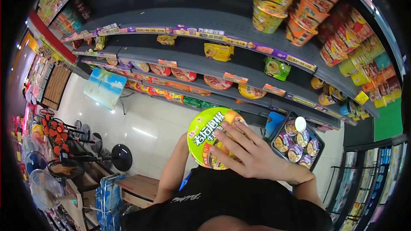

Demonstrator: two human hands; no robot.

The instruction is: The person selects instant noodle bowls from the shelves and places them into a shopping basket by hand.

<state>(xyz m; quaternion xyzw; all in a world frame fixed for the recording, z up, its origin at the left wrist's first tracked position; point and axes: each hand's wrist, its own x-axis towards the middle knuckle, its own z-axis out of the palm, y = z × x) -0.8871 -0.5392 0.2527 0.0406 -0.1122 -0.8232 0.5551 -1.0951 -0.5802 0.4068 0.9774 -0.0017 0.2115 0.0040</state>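
While dark shelving [171, 19] spans the view ahead of me, its levels bear noodle packs and cups: at the upper right, a stack of green-yellow cups [270, 6] stands near a stack of orange cups [305, 13]. Next in size, a black crate [311, 133] sits to my right, apart from the shelving's upper levels; I cannot tell what carries it.

Smaller than these, a large green noodle cup [203, 130] is before my chest, between my arms, its printed lid facing up towards me and its covering apparently whole. My right grip [255, 158] lies across the right part of that lid, fingers spread apart and clamped on nothing that shows. My left forearm [173, 171] rises to the cup's left edge; the cup hides my left grip, so I cannot tell whether it is clamped on the wall or supports the base.

Smallest are the purple noodle cups [302, 138] inside the crate, with a round white object [300, 124] over one of them.

I judge the step in hand to be steadying the green cup between both sides. The next move seems to call for firm support at its wall or base, since a flat palm alone would let it slip.
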